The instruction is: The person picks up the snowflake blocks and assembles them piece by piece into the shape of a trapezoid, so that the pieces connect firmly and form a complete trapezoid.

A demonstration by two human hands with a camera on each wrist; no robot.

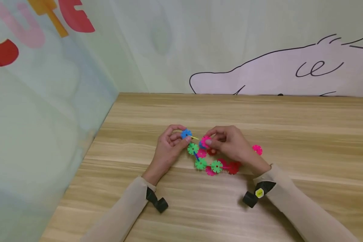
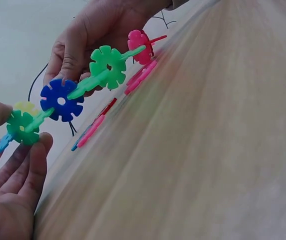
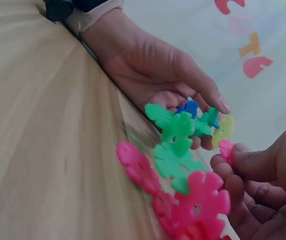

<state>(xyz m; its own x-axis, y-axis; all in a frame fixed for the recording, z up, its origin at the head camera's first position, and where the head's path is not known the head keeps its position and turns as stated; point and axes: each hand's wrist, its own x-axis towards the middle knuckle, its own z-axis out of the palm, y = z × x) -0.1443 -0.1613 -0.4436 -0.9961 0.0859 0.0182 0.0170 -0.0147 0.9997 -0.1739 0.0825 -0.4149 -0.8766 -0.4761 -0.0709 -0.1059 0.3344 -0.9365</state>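
A linked chain of notched plastic snowflake discs lies between the hands, with green discs, a dark blue disc and a red disc. My left hand pinches the chain's end at a light blue disc, and a yellow disc sticks out from there toward the right. Between right thumb and fingertips, my right hand holds a pink disc, close to the yellow one. Whether those two touch cannot be told.
Loose pink and red discs lie on the wooden table beneath the chain. One pink disc sits beyond the right wrist. Printed wall sheets border the table at the back and left.
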